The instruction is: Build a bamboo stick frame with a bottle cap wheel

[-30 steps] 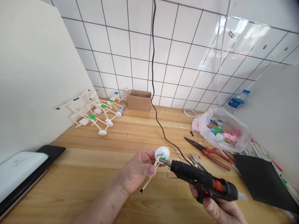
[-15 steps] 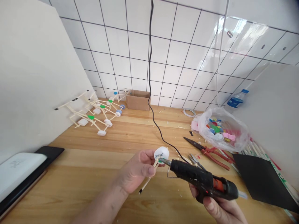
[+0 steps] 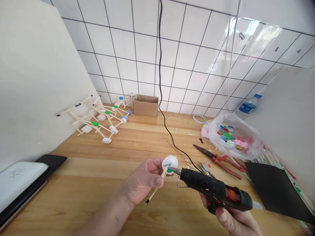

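Between the thumb and fingers of my left hand point(image 3: 145, 180) is a small piece made of a white round cap point(image 3: 170, 163) and a thin wooden stick point(image 3: 152, 196) with a black tip pointing down and left. The cap bears dark print and a green patch. My right hand point(image 3: 230, 218) grips a black glue gun point(image 3: 211, 186) by its handle. Its metal nozzle is at the green patch, where stick and cap meet; whether it touches cannot be told. A clear glue stick sticks out of the gun's back end.
Stick-and-cap models point(image 3: 98, 123) stand at the back left beside a cardboard box point(image 3: 145, 106). Red-handled pliers point(image 3: 221, 160), a plastic bag point(image 3: 251, 141) of caps and a black sheet point(image 3: 278, 190) lie right. A black cord point(image 3: 169, 132) crosses the table; a white device point(image 3: 19, 183) lies left.
The glue gun has shifted very slightly right, its nozzle still at the cap. The black cord has swung a little to the right. My left hand has hardly moved.
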Demonstrator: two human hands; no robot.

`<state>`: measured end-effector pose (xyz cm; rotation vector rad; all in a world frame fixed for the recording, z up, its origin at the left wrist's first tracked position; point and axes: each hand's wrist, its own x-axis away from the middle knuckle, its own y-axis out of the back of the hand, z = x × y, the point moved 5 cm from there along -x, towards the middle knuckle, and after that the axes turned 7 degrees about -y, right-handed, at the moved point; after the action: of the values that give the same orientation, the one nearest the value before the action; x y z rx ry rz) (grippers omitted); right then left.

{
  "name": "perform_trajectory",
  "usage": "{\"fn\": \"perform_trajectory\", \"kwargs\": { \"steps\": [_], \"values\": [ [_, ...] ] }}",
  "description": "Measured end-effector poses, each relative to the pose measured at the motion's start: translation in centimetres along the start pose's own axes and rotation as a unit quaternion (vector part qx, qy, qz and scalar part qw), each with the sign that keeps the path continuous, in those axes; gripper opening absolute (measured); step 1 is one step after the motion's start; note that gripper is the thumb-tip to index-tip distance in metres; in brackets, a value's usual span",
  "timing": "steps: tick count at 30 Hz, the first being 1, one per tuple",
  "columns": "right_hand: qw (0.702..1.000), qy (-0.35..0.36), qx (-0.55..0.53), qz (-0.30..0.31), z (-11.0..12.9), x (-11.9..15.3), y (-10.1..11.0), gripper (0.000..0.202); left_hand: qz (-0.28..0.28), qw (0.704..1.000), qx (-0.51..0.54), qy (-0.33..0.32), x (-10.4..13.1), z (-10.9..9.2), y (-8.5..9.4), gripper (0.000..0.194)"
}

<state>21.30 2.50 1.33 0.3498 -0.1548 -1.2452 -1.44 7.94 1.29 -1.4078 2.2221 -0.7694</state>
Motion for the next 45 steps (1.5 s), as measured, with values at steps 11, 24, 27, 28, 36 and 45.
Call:
{"fn": "perform_trajectory", "kwargs": {
  "steps": [11, 24, 27, 28, 36, 45],
  "values": [
    [0.991, -0.071, -0.098, -0.061, 1.5, -0.5, -0.3, 0.032, -0.013, 0.993, -0.117, -0.018, 0.2, -0.7, 0.6, 0.057],
    [0.994, -0.083, 0.06, -0.041, 0.5, 0.4, 4.3, 0.027, -0.132, 0.903, -0.386, -0.133, 1.2, -2.7, 0.9, 0.06],
    [0.993, -0.074, 0.061, -0.073, 0.7, 0.6, 4.6, 0.027, -0.134, 0.884, -0.42, -0.158, 1.3, -2.9, 0.6, 0.059],
    [0.992, -0.074, 0.057, -0.083, 0.8, 0.7, 4.7, 0.026, -0.134, 0.879, -0.427, -0.165, 1.3, -2.9, 0.5, 0.058],
    [0.991, -0.086, 0.034, -0.092, 1.3, 0.5, 4.2, 0.03, -0.123, 0.864, -0.449, -0.194, 1.4, -2.8, 0.6, 0.056],
    [0.989, -0.093, 0.041, -0.108, 0.6, 0.9, 4.5, 0.029, -0.132, 0.859, -0.452, -0.198, 1.4, -3.1, 0.2, 0.055]
  ]
}}
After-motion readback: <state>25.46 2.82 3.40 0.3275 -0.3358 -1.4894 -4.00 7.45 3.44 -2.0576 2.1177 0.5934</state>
